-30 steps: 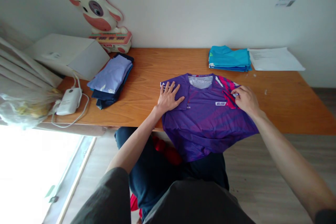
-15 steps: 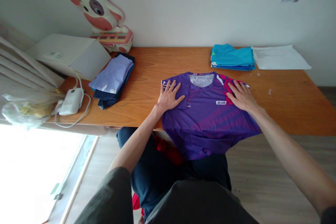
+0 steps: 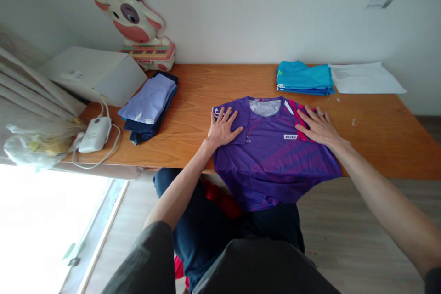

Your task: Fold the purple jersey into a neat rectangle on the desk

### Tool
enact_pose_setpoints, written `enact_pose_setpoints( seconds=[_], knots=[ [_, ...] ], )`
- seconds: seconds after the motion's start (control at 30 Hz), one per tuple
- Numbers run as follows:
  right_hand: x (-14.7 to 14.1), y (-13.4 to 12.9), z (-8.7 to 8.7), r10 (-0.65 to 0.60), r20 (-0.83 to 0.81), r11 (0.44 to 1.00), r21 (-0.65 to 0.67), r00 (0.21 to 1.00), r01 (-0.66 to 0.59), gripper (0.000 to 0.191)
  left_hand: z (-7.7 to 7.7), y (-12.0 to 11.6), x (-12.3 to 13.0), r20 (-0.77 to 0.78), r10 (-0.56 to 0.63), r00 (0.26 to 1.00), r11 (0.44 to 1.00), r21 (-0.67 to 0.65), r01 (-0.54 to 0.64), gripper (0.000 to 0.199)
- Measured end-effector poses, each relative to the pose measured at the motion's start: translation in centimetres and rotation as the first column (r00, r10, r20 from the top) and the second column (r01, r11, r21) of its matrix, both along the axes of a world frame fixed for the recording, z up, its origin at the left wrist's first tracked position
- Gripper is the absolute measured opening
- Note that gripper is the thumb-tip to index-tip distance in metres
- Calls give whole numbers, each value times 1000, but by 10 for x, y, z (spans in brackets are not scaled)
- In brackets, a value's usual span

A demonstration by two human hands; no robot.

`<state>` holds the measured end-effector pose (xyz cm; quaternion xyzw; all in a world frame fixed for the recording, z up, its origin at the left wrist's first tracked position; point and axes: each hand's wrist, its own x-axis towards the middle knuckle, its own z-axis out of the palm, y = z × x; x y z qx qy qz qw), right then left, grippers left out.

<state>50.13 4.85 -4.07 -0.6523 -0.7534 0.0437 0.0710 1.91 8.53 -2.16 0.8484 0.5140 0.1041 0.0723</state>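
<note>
- Head view: since a second ago, the right hand (image 3: 319,126) has gone from pinching the sleeve (image 3: 302,136) to lying flat, fingers spread.
- The left hand (image 3: 223,127) also presses open-palmed, gripping nothing.
- The purple jersey (image 3: 275,161) lies directly under both hands, equally near; its collar-to-hem axis runs toward the lap, the hem over the near edge.
- The wooden tabletop (image 3: 382,147) meets a pale wall (image 3: 255,14); folded garments (image 3: 305,77) sit behind.

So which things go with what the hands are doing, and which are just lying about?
In use:
purple shirt, under the left hand and right hand
wooden table, partly beneath it
perhaps the lavender-topped pile and blue pile

Seemingly lying about:
cow toy
white box
white power block
plastic bag
paper
</note>
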Motion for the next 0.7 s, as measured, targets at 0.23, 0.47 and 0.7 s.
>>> enact_pose_setpoints(
  seconds=[0.23, 0.47, 0.7],
  knots=[
    [-1, -8, 6, -164, -81, 943, 279, 983, 180, 68, -3, 2, 0, 0, 19, 1000, 1000, -1, -19, 89],
    [-16, -26, 6, 33, 6, 990, 140, 999, -33, 91, -4, 2, 1, -4, 24, 1000, 1000, -9, -24, 90],
    [-22, -24, -6, -15, -285, 983, 169, 958, 66, 67, -7, 3, 0, -11, 15, 1000, 1000, 7, -15, 92]
  ],
)
